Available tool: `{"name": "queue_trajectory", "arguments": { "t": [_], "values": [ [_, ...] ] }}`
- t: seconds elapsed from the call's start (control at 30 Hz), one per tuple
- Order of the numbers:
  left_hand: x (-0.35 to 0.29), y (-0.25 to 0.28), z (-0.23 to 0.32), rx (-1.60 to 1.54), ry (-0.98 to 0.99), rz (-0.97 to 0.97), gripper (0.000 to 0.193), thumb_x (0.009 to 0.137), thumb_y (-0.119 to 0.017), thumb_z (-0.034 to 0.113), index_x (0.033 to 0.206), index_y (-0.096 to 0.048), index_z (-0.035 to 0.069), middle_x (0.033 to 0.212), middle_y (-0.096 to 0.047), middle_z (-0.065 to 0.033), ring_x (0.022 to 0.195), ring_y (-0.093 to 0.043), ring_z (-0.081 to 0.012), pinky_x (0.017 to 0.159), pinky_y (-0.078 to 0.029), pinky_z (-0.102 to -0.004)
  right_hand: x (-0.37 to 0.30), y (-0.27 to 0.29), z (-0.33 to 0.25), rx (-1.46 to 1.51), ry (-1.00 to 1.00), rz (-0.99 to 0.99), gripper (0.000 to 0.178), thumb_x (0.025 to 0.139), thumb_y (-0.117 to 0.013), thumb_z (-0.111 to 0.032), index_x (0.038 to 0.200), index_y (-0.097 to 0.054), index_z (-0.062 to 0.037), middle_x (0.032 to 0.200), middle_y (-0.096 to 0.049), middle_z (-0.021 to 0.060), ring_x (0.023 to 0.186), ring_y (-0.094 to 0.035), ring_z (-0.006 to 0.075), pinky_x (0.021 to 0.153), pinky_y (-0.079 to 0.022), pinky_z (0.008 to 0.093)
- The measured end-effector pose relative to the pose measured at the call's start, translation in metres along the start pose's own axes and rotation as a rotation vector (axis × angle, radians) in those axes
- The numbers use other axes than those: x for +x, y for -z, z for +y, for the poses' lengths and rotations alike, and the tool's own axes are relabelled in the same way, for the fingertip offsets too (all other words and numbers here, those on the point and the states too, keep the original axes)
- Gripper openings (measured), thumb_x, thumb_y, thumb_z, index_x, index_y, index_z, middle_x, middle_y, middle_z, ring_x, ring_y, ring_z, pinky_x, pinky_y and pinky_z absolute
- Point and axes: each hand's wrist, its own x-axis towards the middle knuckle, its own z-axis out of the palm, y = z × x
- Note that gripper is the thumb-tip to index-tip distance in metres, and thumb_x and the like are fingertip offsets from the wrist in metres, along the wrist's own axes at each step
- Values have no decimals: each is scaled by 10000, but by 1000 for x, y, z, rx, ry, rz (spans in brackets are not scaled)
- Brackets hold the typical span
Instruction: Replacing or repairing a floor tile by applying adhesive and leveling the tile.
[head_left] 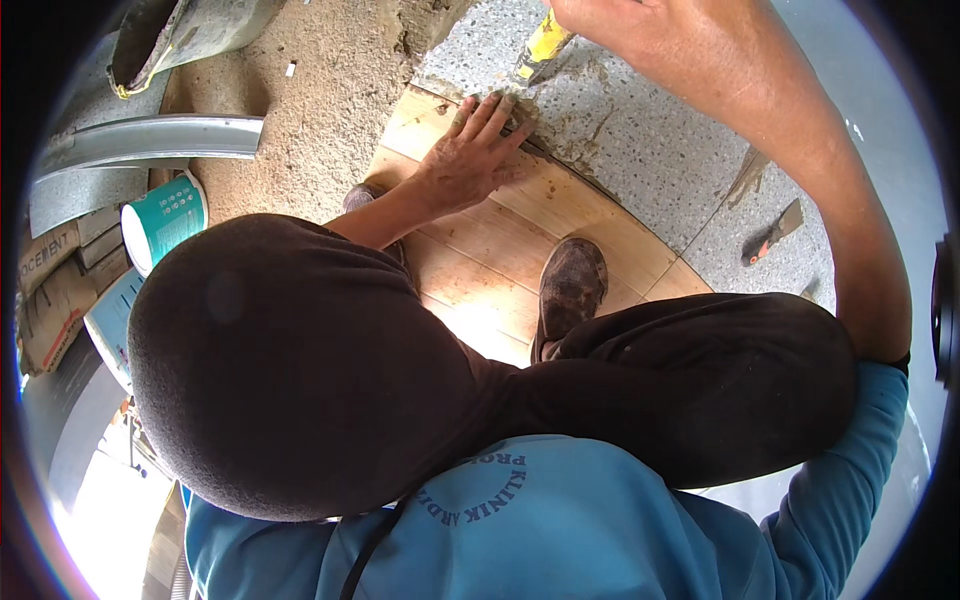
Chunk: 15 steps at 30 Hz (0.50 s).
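Observation:
My left hand point(478, 152) lies palm down with fingers spread on the wood-look floor tiles point(480, 245). Its fingertips reach the tiles' far edge, beside the speckled grey floor point(640, 140). Cut off by the top of the view, my right hand point(610, 18) is closed round a yellow tool with a dark end point(545, 45). The tool points down and left at the speckled floor, just beyond my left fingers; its exact kind is hard to make out. Grey-brown smears mark the floor around it. Farther right lies a putty knife with an orange and black handle point(765, 245).
My shoe point(572, 285) rests on the wood-look tiles between my bent knees. Rough bare ground point(320, 120) spreads to the left. There stand a teal and white bucket point(170, 220), a curved metal strip point(190, 135), a grey open-ended piece point(200, 35) and paper sacks point(55, 300).

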Motion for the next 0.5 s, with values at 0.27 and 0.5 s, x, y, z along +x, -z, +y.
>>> {"name": "queue_trajectory", "arguments": {
  "t": [0.27, 0.5],
  "values": [
    [-1, -2, 0, 18, -10, 37, 760, 1037, -521, 584, 1616, -382, 112, 1627, -334, -293, 1547, -296, -452, 1280, -224, -601, 7, -29, 1, -228, 586, 374, 146, 968, -606, -83, 1001, -564, 53, 603, -526, 63, 490, -509, 125, 422, -390, 321],
    [-1, -3, -1, 87, -19, -4, 791, 1031, -491, 631, 1614, -385, 107, 1624, -349, -292, 1534, -321, -458, 1269, -242, -609, 6, -29, -2, -127, 378, 223, 129, 965, -599, -76, 909, -528, 16, 582, -493, 45, 468, -465, 124, 413, -363, 333]
  ]
}}
